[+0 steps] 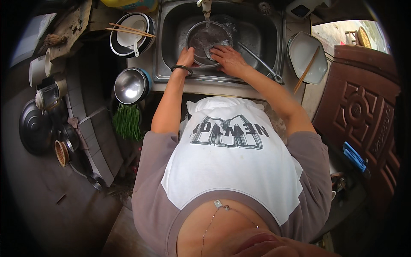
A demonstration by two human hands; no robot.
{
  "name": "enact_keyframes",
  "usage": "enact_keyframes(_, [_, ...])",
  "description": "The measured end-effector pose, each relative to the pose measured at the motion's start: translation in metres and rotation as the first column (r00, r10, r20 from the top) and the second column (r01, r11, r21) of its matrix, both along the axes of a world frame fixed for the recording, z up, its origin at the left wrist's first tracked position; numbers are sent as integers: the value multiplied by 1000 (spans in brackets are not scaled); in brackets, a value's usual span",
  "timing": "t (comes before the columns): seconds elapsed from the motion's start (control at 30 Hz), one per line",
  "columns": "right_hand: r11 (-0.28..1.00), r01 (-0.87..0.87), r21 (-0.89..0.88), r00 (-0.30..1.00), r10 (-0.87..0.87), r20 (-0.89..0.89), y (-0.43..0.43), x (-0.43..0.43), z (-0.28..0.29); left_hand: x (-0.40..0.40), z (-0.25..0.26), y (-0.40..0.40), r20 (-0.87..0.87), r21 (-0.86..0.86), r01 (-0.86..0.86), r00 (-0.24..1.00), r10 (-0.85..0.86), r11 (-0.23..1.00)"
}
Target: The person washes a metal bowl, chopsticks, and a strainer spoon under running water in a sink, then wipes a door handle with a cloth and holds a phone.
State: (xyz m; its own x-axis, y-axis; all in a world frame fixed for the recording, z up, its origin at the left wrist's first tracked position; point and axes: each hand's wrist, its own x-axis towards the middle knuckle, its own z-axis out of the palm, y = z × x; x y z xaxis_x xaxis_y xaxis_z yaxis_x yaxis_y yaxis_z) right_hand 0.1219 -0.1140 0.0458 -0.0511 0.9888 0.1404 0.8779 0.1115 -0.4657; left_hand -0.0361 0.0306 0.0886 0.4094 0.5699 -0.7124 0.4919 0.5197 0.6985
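Observation:
A round metal basin [200,45] with water in it sits in the stainless steel sink [263,35], under the tap [206,9], and water runs into it. My left hand [186,58] grips its near left rim, thumb on top and the other fingers mostly hidden. Across the near right rim lies my right hand [228,60], fingers inside and thumb outside against the wall. A pale, wet, crumpled thing [208,53] shows by its fingertips; whether it is cloth or plastic I cannot tell. Clear film-like material or splashing water [228,27] shows at the far right rim.
A long-handled metal utensil [260,61] leans over the sink's right side. Stacked bowls [115,45] with chopsticks and a white spoon stand left, above nested metal bowls [128,86] and green leafy stalks [127,122]. White dishes [308,57] with chopsticks stand right, near a brown panelled door [356,109].

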Motion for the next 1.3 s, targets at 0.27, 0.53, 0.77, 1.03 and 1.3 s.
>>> enact_keyframes(0.27, [923, 266, -278, 842, -363, -399, 32, -67, 28, 8, -33, -37, 156, 70, -355, 927, 341, 932])
enact_keyframes(0.53, [953, -240, 185, 933, 174, 315, 20, 14, 9, -26, 10, 8, 45, 7, -11, 999, 11, 1000])
enact_keyframes(0.77, [967, 252, -30, 828, -231, -511, 34, -65, 9, 8, -46, -19, 218, 63, -439, 882, 417, 896])
enact_keyframes(1.03, [974, -218, 67, 915, 179, 361, 36, -5, 27, -10, -39, -4, 225, -136, -179, 952, 207, 974])
enact_keyframes(1.3, [990, -134, 48, 972, 121, 200, 9, 8, 10, -2, 11, 11, 21, -79, -251, 967, 253, 965])
